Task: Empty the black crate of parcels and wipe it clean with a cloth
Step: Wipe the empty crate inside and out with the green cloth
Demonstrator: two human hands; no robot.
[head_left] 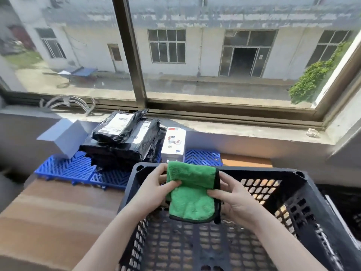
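Black crate (254, 171) nearest; left hand (154, 190), right hand (234, 200) both grip green cloth (192, 196). Parcels (125, 141) far left, labels unreadable.

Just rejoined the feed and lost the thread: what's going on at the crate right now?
A person holds a folded green cloth in both hands, the left hand and right hand pinching its sides, over the open black crate on the wooden table. No parcels show inside the crate. The black parcels sit stacked on the blue mat by the window, with a white box beside them. The cloth is held up rather than pressed to the crate, so wiping looks about to begin.
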